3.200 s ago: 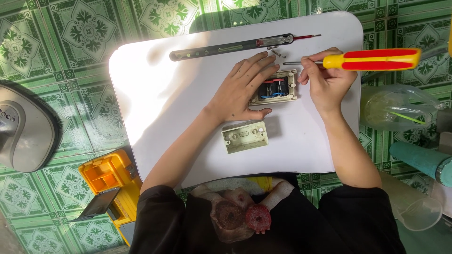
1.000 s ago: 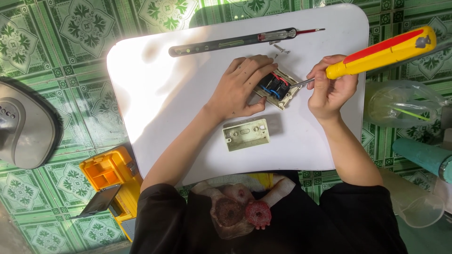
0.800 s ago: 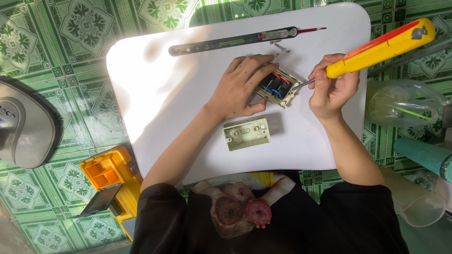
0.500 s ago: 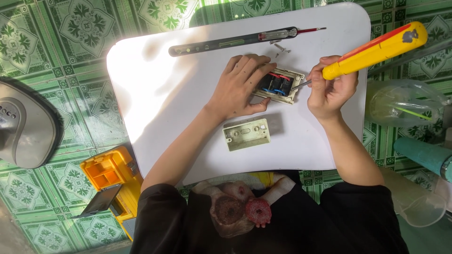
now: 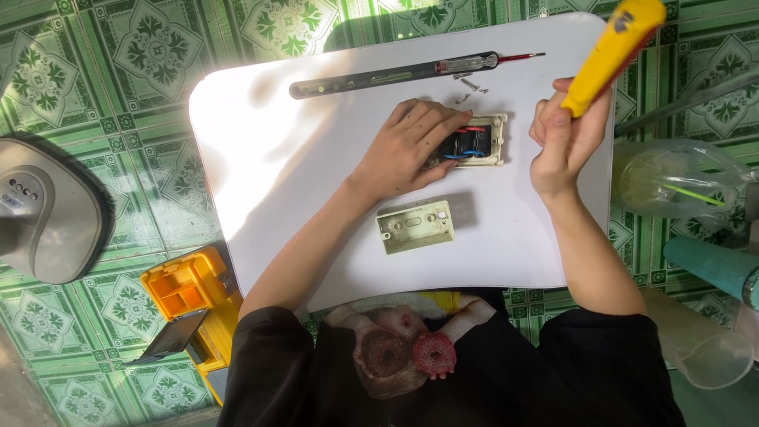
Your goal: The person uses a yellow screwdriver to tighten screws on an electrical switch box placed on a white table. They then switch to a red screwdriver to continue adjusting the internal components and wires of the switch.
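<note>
Head camera, looking straight down on a small white table (image 5: pixel 269 198) set over green patterned floor tiles (image 5: pixel 95 87).

Right hand (image 5: pixel 565 146): closed in a fist around the yellow handle of a screwdriver (image 5: pixel 609 51), lifted off the tabletop at the right edge; the handle slants up and to the right; the blade is hidden behind the hand.

Left hand (image 5: pixel 411 146): fingers spread and pressed flat over the left part of an opened switch box (image 5: pixel 478 141), pinning it to the table rather than gripping it. The box is cream-coloured, lies near the middle right of the tabletop, and shows red and blue wires inside.

Cream cover plate (image 5: pixel 417 226): lies flat just below the left hand, apart from the box.

Loose screws (image 5: pixel 470 83): a few, just above the box.

Long dark test pen (image 5: pixel 395 73): with a red tip, lies along the far edge of the table.

Off the table:
- yellow toolbox (image 5: pixel 186 296), lid open, at lower left on the floor;
- grey fan base (image 5: pixel 43 209) at far left;
- clear plastic bag (image 5: pixel 680 182) at right;
- teal pipe (image 5: pixel 711 265) just below the bag.
</note>
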